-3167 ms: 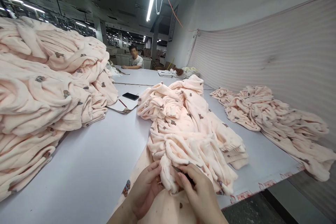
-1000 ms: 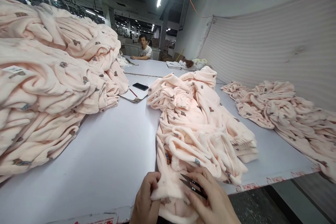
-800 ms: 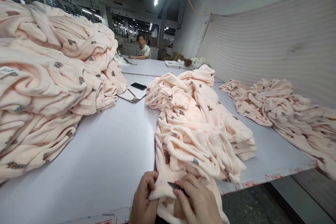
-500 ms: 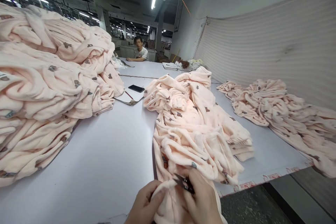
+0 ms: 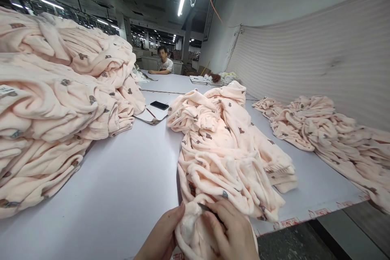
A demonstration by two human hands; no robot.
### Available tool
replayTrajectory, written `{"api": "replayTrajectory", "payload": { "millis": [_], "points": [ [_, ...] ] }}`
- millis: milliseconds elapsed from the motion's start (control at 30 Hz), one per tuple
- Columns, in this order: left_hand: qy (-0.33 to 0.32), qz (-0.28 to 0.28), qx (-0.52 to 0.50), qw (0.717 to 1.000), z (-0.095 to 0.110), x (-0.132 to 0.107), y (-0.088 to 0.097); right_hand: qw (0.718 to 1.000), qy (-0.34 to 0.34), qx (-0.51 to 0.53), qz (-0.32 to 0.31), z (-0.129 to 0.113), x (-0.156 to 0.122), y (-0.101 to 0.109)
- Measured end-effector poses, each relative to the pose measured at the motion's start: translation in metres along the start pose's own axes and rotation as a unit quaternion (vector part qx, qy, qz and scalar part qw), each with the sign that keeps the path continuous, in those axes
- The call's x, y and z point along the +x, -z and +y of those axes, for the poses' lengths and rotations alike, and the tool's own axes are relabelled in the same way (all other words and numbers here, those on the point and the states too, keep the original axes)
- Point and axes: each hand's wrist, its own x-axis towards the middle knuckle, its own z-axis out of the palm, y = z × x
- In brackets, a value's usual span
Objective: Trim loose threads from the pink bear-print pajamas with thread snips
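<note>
A crumpled peach fleece garment [image 5: 225, 150] with small bear prints lies on the white table [image 5: 122, 187] in front of me. My left hand [image 5: 163, 237] pinches a fold of its near edge at the table's front. My right hand [image 5: 234, 235] is closed on small dark thread snips [image 5: 207, 209], whose blades rest against the same fold. Both hands sit at the bottom of the view, touching the fabric.
A tall stack of the same garments [image 5: 57, 101] fills the left side. Another loose heap [image 5: 329, 134] lies at the right by a striped fabric wall. A phone [image 5: 159, 105] rests on a notebook [image 5: 149, 116] farther back. A person [image 5: 163, 64] sits at the far end.
My hands have worked along the garment's near edge, bunching a new fold. The snips' blades have shifted from lying open on the cloth to pressing into the fold. The view has wobbled slightly.
</note>
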Motion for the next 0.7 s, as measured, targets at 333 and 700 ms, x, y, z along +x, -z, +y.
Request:
{"api": "replayTrajectory", "payload": {
  "millis": [333,700],
  "points": [
    [0.031,-0.082,-0.019,0.996,-0.004,0.008,0.005,0.997,-0.062,0.044,-0.011,0.000,0.001,0.010],
    [-0.124,-0.076,0.090,0.985,-0.009,0.097,-0.024,0.973,-0.169,0.158,0.022,0.027,-0.040,0.029]
  ]
}}
